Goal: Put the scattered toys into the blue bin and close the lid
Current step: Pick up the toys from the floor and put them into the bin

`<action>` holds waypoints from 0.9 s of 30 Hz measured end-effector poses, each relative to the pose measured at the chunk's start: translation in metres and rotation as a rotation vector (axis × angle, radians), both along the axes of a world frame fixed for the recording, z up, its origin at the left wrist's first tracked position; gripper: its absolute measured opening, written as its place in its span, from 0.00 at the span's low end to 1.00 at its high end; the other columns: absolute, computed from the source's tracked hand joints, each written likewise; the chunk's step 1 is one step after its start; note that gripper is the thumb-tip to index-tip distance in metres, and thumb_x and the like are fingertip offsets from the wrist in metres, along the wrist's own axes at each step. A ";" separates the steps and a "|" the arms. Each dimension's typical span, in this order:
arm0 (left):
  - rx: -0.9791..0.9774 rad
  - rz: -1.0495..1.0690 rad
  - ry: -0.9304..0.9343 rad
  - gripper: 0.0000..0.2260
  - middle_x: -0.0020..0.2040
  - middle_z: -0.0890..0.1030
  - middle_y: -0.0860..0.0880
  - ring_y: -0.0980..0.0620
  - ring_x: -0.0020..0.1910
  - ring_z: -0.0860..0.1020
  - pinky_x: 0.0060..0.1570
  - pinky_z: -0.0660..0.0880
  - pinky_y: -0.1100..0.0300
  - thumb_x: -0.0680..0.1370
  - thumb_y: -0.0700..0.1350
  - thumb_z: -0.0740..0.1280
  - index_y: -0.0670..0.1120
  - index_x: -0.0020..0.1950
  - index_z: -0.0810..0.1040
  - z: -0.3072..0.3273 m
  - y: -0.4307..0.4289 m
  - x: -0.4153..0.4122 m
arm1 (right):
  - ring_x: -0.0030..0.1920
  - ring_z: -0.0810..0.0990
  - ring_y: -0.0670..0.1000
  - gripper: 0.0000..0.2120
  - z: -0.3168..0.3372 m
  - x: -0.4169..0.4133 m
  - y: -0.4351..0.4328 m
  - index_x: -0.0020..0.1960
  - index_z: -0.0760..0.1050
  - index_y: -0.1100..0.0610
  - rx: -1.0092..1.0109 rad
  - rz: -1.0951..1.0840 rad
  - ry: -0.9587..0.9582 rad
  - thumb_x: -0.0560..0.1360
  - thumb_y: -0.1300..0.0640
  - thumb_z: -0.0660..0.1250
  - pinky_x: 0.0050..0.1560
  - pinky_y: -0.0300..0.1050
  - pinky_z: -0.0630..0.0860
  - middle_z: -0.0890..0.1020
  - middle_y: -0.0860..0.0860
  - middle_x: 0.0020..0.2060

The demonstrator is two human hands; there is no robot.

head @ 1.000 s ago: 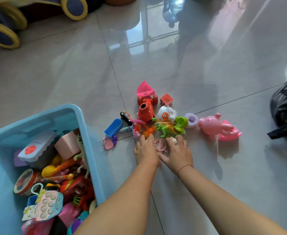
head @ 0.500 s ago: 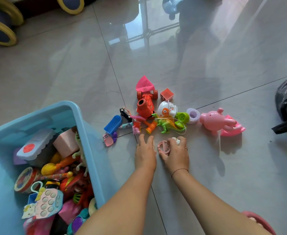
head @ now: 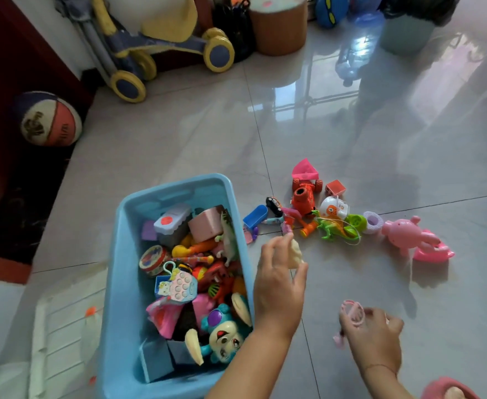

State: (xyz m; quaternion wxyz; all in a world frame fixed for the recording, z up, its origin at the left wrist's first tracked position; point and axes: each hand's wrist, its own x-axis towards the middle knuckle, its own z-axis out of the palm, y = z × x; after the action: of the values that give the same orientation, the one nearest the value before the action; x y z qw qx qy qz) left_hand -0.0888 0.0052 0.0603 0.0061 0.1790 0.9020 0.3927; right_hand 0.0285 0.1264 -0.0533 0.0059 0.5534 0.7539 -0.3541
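The open blue bin stands on the floor at the lower left, filled with several toys. My left hand is raised beside the bin's right rim and pinches a small cream toy. My right hand is lifted off the floor at the lower right and holds a small pink ring toy. Scattered toys lie on the tiles beyond my hands: a red truck, a green dinosaur, a pink pig, a blue piece, a white helmet toy.
A white slatted lid-like panel lies on the floor left of the bin. A ball sits at the far left by a dark mat. A toy stroller and a brown drum stand at the back.
Both hands have lifted from the toy pile, each with a small toy. My left hand has moved toward the bin's rim. The camera has tilted up and shifted, so the bin appears nearer the middle.
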 end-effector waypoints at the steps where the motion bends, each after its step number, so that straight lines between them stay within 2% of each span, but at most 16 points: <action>1: 0.017 0.069 0.052 0.23 0.64 0.70 0.53 0.58 0.60 0.71 0.59 0.71 0.65 0.74 0.44 0.69 0.52 0.68 0.67 0.008 -0.018 0.001 | 0.55 0.73 0.57 0.17 0.018 -0.012 -0.009 0.46 0.75 0.55 0.009 -0.005 0.087 0.65 0.46 0.74 0.51 0.51 0.74 0.72 0.55 0.53; 3: 0.034 0.285 0.066 0.23 0.64 0.71 0.51 0.56 0.60 0.72 0.56 0.71 0.63 0.74 0.43 0.70 0.50 0.67 0.69 0.020 -0.061 -0.001 | 0.47 0.76 0.52 0.17 0.060 -0.039 -0.035 0.47 0.74 0.55 0.049 0.050 0.308 0.64 0.49 0.76 0.46 0.47 0.75 0.70 0.54 0.53; 4: 0.021 0.415 0.041 0.22 0.65 0.71 0.50 0.55 0.59 0.72 0.54 0.71 0.62 0.74 0.43 0.70 0.49 0.68 0.70 0.025 -0.085 -0.003 | 0.44 0.75 0.47 0.18 0.082 -0.052 -0.051 0.49 0.74 0.53 0.075 0.125 0.419 0.64 0.49 0.76 0.44 0.45 0.75 0.69 0.53 0.54; 6: -0.027 0.641 -0.040 0.23 0.65 0.71 0.47 0.49 0.58 0.75 0.52 0.74 0.55 0.74 0.42 0.70 0.49 0.68 0.69 0.027 -0.131 -0.007 | 0.44 0.72 0.40 0.19 0.119 -0.073 -0.087 0.50 0.73 0.50 0.113 0.340 0.584 0.65 0.47 0.75 0.43 0.35 0.74 0.67 0.49 0.53; 8: -0.058 0.761 -0.158 0.25 0.66 0.70 0.43 0.40 0.60 0.75 0.55 0.74 0.47 0.74 0.40 0.69 0.46 0.69 0.68 0.024 -0.169 -0.011 | 0.46 0.70 0.40 0.19 0.144 -0.088 -0.126 0.51 0.72 0.49 0.131 0.559 0.643 0.66 0.43 0.73 0.40 0.31 0.74 0.66 0.47 0.54; 11: -0.064 0.774 -0.286 0.27 0.70 0.68 0.39 0.39 0.68 0.68 0.66 0.66 0.46 0.74 0.36 0.67 0.42 0.72 0.64 0.024 -0.199 -0.014 | 0.48 0.72 0.44 0.21 0.156 -0.105 -0.171 0.53 0.69 0.47 0.126 0.777 0.626 0.66 0.38 0.69 0.42 0.38 0.80 0.65 0.46 0.56; 13: 0.031 0.812 -0.275 0.25 0.71 0.68 0.41 0.41 0.68 0.68 0.66 0.66 0.47 0.75 0.36 0.64 0.42 0.72 0.65 0.031 -0.207 -0.012 | 0.50 0.75 0.48 0.21 0.156 -0.113 -0.187 0.53 0.69 0.46 0.098 0.847 0.581 0.66 0.38 0.69 0.45 0.42 0.80 0.65 0.46 0.57; 17: 0.278 1.056 -0.168 0.18 0.62 0.76 0.42 0.43 0.59 0.76 0.55 0.71 0.52 0.74 0.35 0.61 0.44 0.63 0.73 0.052 -0.224 -0.006 | 0.52 0.75 0.51 0.21 0.162 -0.129 -0.211 0.56 0.69 0.48 0.018 0.919 0.544 0.69 0.41 0.68 0.50 0.44 0.78 0.64 0.48 0.60; 20: 0.365 1.206 -0.154 0.17 0.62 0.77 0.43 0.42 0.56 0.77 0.49 0.70 0.54 0.74 0.35 0.59 0.43 0.62 0.75 0.063 -0.234 -0.005 | 0.55 0.73 0.53 0.23 0.162 -0.140 -0.231 0.60 0.67 0.49 -0.067 1.071 0.525 0.69 0.45 0.69 0.58 0.47 0.74 0.62 0.51 0.63; 23: 0.383 1.231 -0.150 0.17 0.63 0.76 0.45 0.43 0.57 0.77 0.48 0.71 0.54 0.75 0.35 0.59 0.44 0.62 0.75 0.071 -0.240 -0.005 | 0.59 0.72 0.55 0.25 0.152 -0.144 -0.243 0.66 0.63 0.48 -0.118 1.140 0.470 0.71 0.48 0.66 0.61 0.49 0.74 0.58 0.50 0.68; 27: 0.383 1.237 -0.156 0.17 0.62 0.76 0.46 0.44 0.56 0.77 0.46 0.70 0.55 0.74 0.36 0.59 0.45 0.61 0.75 0.073 -0.243 -0.009 | 0.60 0.73 0.55 0.22 0.144 -0.143 -0.246 0.66 0.63 0.47 -0.151 1.094 0.497 0.74 0.55 0.64 0.60 0.48 0.76 0.57 0.49 0.68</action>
State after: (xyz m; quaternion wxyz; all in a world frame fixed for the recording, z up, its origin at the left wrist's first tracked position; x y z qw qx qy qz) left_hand -0.0975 -0.2377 0.1330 -0.1877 -0.4042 0.7497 0.4892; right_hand -0.1142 -0.1193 0.0910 0.0502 -0.0160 0.8805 -0.4710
